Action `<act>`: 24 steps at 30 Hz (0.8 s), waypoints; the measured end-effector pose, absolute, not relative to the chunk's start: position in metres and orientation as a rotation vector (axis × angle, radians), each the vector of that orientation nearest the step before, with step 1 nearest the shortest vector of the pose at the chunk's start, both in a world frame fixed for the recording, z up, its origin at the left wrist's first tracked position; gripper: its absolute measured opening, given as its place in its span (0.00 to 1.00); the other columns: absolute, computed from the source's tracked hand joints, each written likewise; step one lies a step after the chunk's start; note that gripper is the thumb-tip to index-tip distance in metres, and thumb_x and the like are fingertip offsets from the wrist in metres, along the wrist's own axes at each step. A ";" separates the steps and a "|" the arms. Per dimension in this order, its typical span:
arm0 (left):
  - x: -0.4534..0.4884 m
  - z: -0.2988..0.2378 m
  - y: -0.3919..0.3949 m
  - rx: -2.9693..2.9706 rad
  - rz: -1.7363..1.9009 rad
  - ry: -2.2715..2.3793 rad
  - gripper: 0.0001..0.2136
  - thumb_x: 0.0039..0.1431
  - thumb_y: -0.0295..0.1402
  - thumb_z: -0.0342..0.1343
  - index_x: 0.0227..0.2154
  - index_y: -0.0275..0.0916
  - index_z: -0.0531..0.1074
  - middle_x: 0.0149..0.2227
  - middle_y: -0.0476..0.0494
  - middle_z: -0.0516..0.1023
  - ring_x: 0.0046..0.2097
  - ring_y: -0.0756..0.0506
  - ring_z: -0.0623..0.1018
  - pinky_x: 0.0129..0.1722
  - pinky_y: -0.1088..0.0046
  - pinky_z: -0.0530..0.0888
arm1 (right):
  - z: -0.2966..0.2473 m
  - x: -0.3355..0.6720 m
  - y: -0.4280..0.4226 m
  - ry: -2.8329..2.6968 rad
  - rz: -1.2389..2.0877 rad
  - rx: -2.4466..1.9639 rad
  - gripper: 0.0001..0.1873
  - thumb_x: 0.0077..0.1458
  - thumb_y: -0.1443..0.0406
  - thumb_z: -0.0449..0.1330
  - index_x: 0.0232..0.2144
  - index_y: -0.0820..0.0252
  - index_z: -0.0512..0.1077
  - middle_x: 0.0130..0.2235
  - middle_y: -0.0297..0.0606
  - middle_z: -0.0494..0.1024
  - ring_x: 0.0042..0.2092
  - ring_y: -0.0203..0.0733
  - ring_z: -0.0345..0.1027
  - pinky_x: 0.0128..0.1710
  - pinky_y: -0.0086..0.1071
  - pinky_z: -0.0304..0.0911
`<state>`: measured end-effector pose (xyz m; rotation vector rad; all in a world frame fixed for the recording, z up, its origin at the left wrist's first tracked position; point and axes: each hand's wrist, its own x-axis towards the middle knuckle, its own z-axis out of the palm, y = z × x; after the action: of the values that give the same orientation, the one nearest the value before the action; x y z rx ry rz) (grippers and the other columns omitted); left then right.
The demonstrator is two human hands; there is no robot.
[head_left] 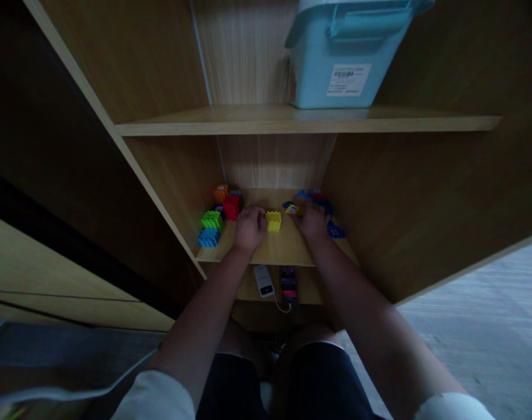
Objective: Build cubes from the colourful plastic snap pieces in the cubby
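Note:
On the middle shelf, a small yellow open-topped cube of notched interlocking pieces stands at the centre. My left hand is at its left side, fingers curled with the tips at the cube's edge. Just right of the cube, my right hand pinches a flat yellow puzzle piece. Blue flat pieces lie beside and behind that hand, which partly hides them. Finished-looking cubes stand to the left: a red one, a green one, a blue one and an orange one.
A light-blue lidded bin stands on the shelf board above my hands. On a lower ledge lie a white power bank and a dark phone, joined by a white cable. Wooden side panels bound the shelf.

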<state>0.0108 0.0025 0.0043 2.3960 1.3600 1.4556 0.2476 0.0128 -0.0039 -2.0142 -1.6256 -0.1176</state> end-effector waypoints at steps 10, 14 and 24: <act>0.011 0.006 0.001 2.394 1.440 1.365 0.08 0.63 0.23 0.55 0.41 0.42 0.72 0.43 0.41 0.79 0.49 0.38 0.78 0.54 0.58 0.76 | -0.002 0.253 0.010 -1.514 -0.129 -2.021 0.21 0.66 0.55 0.60 0.54 0.61 0.77 0.51 0.58 0.82 0.56 0.64 0.72 0.56 0.55 0.64; 0.011 0.006 0.001 2.385 1.456 1.358 0.08 0.63 0.23 0.55 0.41 0.42 0.72 0.43 0.40 0.80 0.49 0.37 0.78 0.54 0.57 0.76 | -0.002 0.261 0.013 -1.393 -0.091 -1.977 0.19 0.69 0.56 0.56 0.53 0.60 0.78 0.43 0.53 0.85 0.45 0.57 0.79 0.46 0.44 0.69; 0.011 0.006 0.000 2.403 1.437 1.370 0.08 0.63 0.23 0.56 0.42 0.42 0.73 0.43 0.41 0.79 0.49 0.38 0.78 0.54 0.58 0.75 | 0.005 0.265 0.010 -1.275 0.019 -1.576 0.21 0.70 0.54 0.51 0.49 0.61 0.76 0.46 0.49 0.85 0.44 0.50 0.79 0.46 0.39 0.71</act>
<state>0.0109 -0.0001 0.0058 2.4029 1.3701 1.4370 0.2655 0.0101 0.0046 -1.5762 -1.2746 0.0193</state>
